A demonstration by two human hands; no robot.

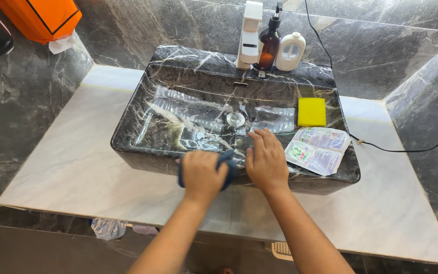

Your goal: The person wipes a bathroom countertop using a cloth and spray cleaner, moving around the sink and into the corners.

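- Seen from above, a dark marbled basin (143, 109) sits on a pale stone counter (77, 162), with dark marble walls around it.
- The left hand (201, 175) is closed in a fist around a blue cloth (227, 165), pressing it against the basin's near rim.
- The right hand (266, 162) lies open and flat, palm down, on the same rim just beside the cloth; it holds nothing.
- Two flat sachets (318, 149) lie on the rim just right of the right hand, partly over the edge.
- A yellow sponge (312, 111) rests on the right rim, further back.
- At the back stand a white tap (250, 33), a brown pump bottle (268, 45) and a white bottle (290, 50), close together.
- A black cable (406, 147) runs across the counter on the right.
- An orange dispenser (41, 18) hangs at the upper left.
- Likely risks: a sideways sweep of the cloth or right hand could knock the sachets into the bowl or off the counter; the rim looks wet and glossy, so the braced hand might slip; splashed water could reach the cable.
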